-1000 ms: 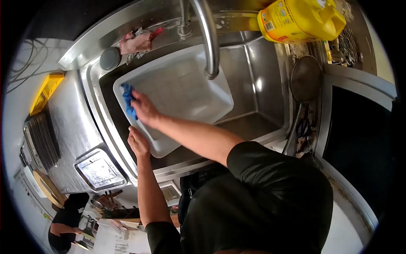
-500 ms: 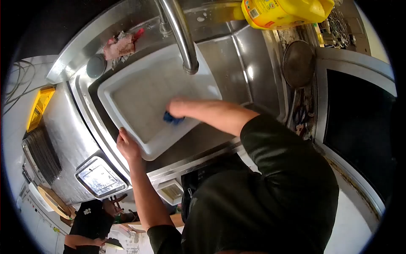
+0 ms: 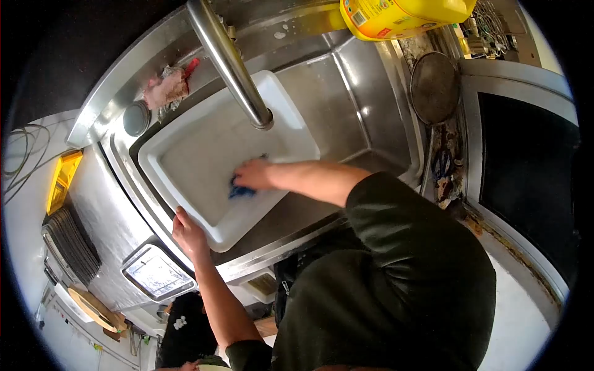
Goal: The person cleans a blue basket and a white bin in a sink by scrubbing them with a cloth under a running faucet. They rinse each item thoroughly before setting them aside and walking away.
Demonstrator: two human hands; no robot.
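Note:
A large white plastic tub (image 3: pixel 156 170) lies tilted in the steel sink (image 3: pixel 328 102), under the faucet (image 3: pixel 232 68). My left hand (image 3: pixel 190 235) grips the tub's near-left rim, thumb up along the edge. Inside the tub, my right hand (image 3: pixel 255 174) presses a dark blue cloth (image 3: pixel 241 190) against the flat bottom. Part of the cloth sticks out below my fingers, and the rest is hidden beneath them.
A pink rag (image 3: pixel 167 89) and a round grey lid (image 3: pixel 136 119) sit on the sink ledge. A yellow jug (image 3: pixel 405 18) stands at the back, near a round strainer (image 3: pixel 435 88). Left are a small tray (image 3: pixel 158 273) and stacked dark trays (image 3: pixel 73 244). Another person (image 3: pixel 185 328) is below.
My right hand has moved slightly left and toward me with the cloth, over the tub bottom. My left hand keeps the rim. The view has shifted, and the other person appears closer.

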